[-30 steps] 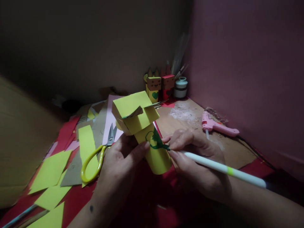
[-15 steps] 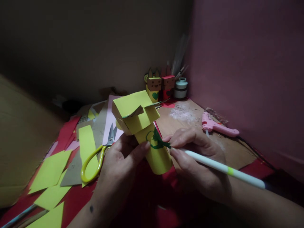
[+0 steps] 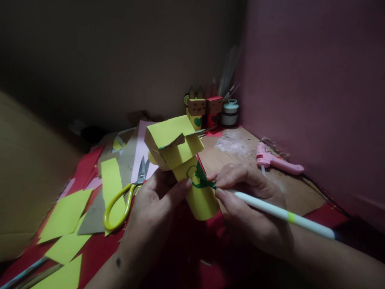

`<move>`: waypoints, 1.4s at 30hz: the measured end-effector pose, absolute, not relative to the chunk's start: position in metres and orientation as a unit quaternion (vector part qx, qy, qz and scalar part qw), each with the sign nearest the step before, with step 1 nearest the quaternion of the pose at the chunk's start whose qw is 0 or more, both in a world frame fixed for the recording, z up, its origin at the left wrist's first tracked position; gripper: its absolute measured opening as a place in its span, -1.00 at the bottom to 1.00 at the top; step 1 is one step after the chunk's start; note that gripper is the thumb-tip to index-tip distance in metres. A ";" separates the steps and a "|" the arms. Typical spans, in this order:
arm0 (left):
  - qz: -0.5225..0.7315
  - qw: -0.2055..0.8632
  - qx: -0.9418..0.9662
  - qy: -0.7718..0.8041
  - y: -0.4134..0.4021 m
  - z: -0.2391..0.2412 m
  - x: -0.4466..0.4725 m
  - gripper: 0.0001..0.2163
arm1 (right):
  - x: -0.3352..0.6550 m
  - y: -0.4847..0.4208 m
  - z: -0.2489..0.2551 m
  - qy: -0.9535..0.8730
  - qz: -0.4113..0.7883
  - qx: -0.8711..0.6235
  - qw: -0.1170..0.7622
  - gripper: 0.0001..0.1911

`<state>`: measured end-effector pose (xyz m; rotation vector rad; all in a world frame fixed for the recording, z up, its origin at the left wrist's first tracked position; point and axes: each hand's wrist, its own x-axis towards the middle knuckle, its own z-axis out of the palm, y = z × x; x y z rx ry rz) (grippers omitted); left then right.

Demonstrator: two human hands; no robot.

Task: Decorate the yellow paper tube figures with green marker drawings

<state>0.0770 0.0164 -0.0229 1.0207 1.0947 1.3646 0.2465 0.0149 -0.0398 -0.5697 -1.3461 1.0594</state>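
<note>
My left hand (image 3: 156, 208) grips a yellow paper figure (image 3: 183, 160), a tube body with a boxy head, tilted to the left above the table. A green heart outline, partly filled in, shows on the tube. My right hand (image 3: 249, 204) pinches a white marker (image 3: 282, 216) with a green band, its tip touching the green drawing on the tube.
Yellow-handled scissors (image 3: 123, 200) lie left of my hand among yellow (image 3: 64, 216), red and grey paper scraps. A pink glue gun (image 3: 276, 160) lies at the right by the wall. Two finished box-head figures (image 3: 204, 110) and a small jar (image 3: 230, 112) stand in the far corner.
The view shifted slightly; the figure and both hands stay nearly in place, and the marker tip moves only a little on the green drawing.
</note>
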 end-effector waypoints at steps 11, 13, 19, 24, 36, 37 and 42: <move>0.574 0.529 0.411 0.471 0.012 -0.017 0.081 -0.63 | 0.248 0.015 -0.041 -0.606 0.464 -0.240 0.600 -0.90; 0.574 0.530 0.404 0.477 0.011 -0.015 0.082 -0.63 | 0.249 0.015 -0.041 -0.602 0.465 -0.247 0.600 -0.89; 0.577 0.534 0.420 0.453 0.016 -0.023 0.077 -0.59 | 0.248 0.016 -0.041 -0.587 0.476 -0.248 0.606 -0.89; 0.573 0.540 0.417 0.453 0.015 -0.023 0.077 -0.60 | 0.248 0.016 -0.040 -0.600 0.454 -0.247 0.611 -0.89; 0.577 0.537 0.407 0.462 0.013 -0.020 0.080 -0.58 | 0.247 0.015 -0.039 -0.602 0.433 -0.267 0.615 -0.91; 0.575 0.537 0.407 0.463 0.013 -0.020 0.080 -0.58 | 0.247 0.016 -0.040 -0.603 0.434 -0.265 0.615 -0.92; 0.571 0.542 0.421 0.451 0.015 -0.022 0.077 -0.61 | 0.248 0.016 -0.038 -0.617 0.425 -0.260 0.609 -0.86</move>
